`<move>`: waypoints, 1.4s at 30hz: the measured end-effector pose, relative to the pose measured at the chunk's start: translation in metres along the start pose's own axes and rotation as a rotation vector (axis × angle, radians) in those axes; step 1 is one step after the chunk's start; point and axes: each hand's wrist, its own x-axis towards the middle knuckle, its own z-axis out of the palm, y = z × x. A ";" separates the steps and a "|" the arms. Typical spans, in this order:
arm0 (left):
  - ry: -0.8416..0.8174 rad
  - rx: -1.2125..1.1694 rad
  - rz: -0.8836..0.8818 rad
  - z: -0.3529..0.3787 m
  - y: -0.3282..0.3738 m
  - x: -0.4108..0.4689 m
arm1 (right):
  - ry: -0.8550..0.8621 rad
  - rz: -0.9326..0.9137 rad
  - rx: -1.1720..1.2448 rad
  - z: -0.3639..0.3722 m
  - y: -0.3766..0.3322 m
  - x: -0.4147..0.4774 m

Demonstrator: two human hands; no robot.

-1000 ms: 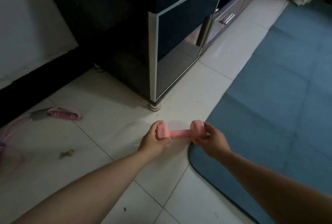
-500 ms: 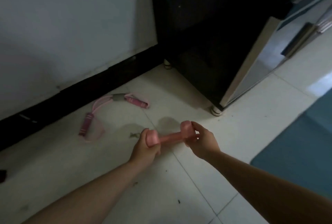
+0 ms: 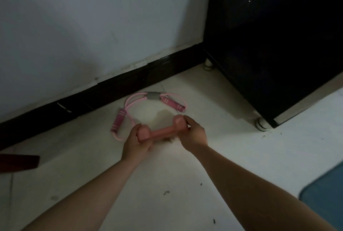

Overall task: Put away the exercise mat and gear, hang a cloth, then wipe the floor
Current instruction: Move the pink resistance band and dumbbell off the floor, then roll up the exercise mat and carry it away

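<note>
Near baseboard [image 3: 130,84], both hands [image 3: 135,143] clasping dumbbell [image 3: 161,132]

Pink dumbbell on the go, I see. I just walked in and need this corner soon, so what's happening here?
A person grips the pink dumbbell by its ends, left hand on one, right hand on the other, low over the tiled floor. A pink resistance band lies just beyond it by the wall, near the black cabinet. A corner of the blue mat shows at the right, on the floor.
</note>
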 end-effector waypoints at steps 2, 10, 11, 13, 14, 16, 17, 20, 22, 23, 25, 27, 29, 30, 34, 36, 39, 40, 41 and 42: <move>0.009 -0.013 -0.006 -0.006 -0.001 0.005 | -0.019 0.004 -0.025 0.005 -0.004 0.005; 0.076 -0.102 -0.019 -0.015 0.004 0.020 | -0.068 -0.022 -0.098 0.016 -0.013 0.025; 0.080 -0.105 -0.021 -0.017 0.006 0.022 | -0.084 -0.028 -0.110 0.017 -0.014 0.028; 0.083 -0.103 -0.023 -0.021 0.007 0.030 | -0.123 -0.034 -0.132 0.018 -0.019 0.036; 0.092 -0.089 -0.021 -0.022 0.008 0.033 | -0.138 -0.039 -0.130 0.019 -0.022 0.040; 0.107 -0.041 0.002 -0.025 0.012 0.036 | -0.152 -0.032 -0.090 0.020 -0.028 0.044; 0.111 -0.016 0.022 -0.026 0.012 0.036 | -0.157 -0.025 -0.070 0.020 -0.030 0.044; 0.088 0.044 0.040 -0.025 0.015 0.033 | -0.165 -0.061 -0.164 0.018 -0.030 0.042; 0.094 0.108 0.071 -0.023 0.019 0.031 | -0.160 -0.093 -0.241 0.011 -0.028 0.041; 0.089 0.147 0.096 -0.022 0.021 0.030 | -0.159 -0.093 -0.245 0.006 -0.027 0.040; 0.064 0.194 0.139 -0.023 0.026 0.029 | -0.172 -0.093 -0.243 -0.004 -0.023 0.037; 0.033 0.191 0.185 -0.023 0.036 0.026 | -0.189 -0.087 -0.240 -0.017 -0.019 0.033; 0.053 0.276 0.252 -0.018 0.048 0.023 | -0.202 -0.082 -0.252 -0.034 -0.017 0.029; 0.069 0.349 0.320 -0.014 0.054 0.018 | -0.219 -0.083 -0.272 -0.043 -0.015 0.025; -0.007 0.410 0.560 0.018 0.082 -0.005 | -0.296 -0.074 -0.343 -0.087 0.008 -0.001; -0.113 0.380 0.628 0.042 0.091 -0.022 | -0.316 -0.064 -0.372 -0.113 0.026 -0.020; -0.297 0.328 0.643 0.084 0.096 -0.055 | -0.218 -0.040 -0.365 -0.157 0.057 -0.050; -0.358 0.337 0.641 0.100 0.096 -0.066 | -0.165 -0.023 -0.353 -0.172 0.068 -0.060; -0.416 0.357 0.652 0.115 0.095 -0.077 | -0.114 0.000 -0.342 -0.186 0.078 -0.070; -0.477 0.382 0.668 0.132 0.096 -0.087 | -0.067 0.028 -0.327 -0.200 0.089 -0.080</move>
